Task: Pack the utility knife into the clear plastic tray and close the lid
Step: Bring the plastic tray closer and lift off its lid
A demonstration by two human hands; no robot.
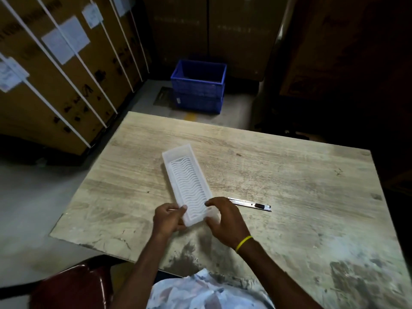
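A long clear plastic tray [187, 181] with a wavy ribbed surface lies lengthwise in the middle of the wooden table [289, 175]. My left hand [168, 217] grips its near left corner. My right hand [225, 219], with a yellow band at the wrist, holds its near right corner, fingers curled over the edge. The utility knife [252, 204], a slim metal one with a black slider, lies flat on the table just right of the tray, partly hidden behind my right hand. Whether the ribbed face is a lid or the tray floor is unclear.
Two stacked blue crates [198, 85] stand on the floor beyond the table's far edge. Strapped cardboard cartons [55, 74] line the left. A dark red chair [73, 286] shows at the lower left. The table's right half is bare, stained wood.
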